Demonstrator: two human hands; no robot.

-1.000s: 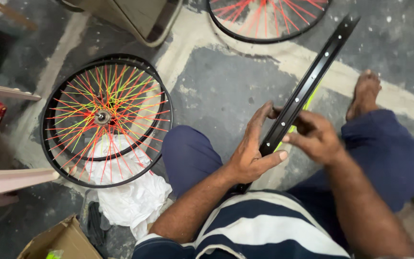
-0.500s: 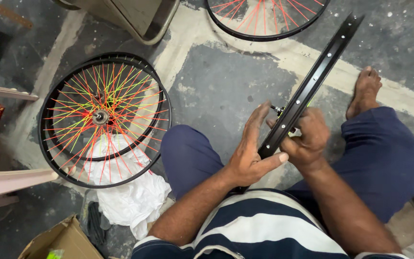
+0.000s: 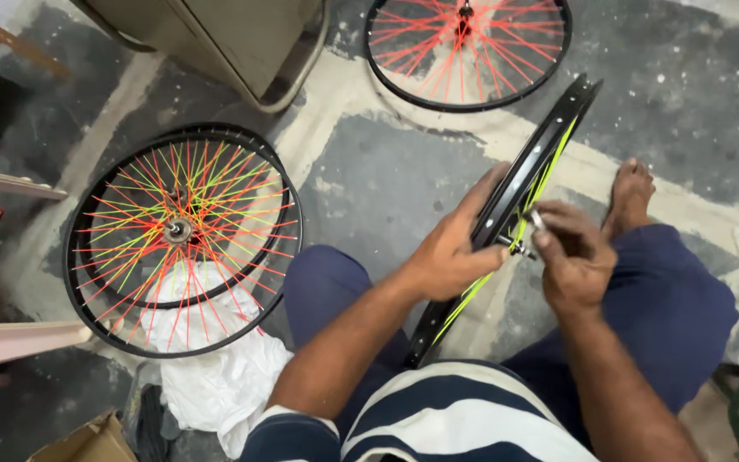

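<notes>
A patched grey concrete floor [image 3: 387, 188] spreads open ahead between two finished wheels [image 3: 183, 239]. Over the lap, the black rim [image 3: 523, 184] stands tilted; left hand [image 3: 451, 252] clasps it, right hand [image 3: 570, 257] pinches the hub [image 3: 519, 248].

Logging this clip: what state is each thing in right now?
Black rim: upright on edge, tilted, yellow-green spokes fitted.
Left hand: gripping the rim's side.
Right hand: fingers pinched at the hub.
Laced wheels: stacked flat on the floor.
Red-spoked wheel: flat on the floor.
White cloth: crumpled.
</notes>
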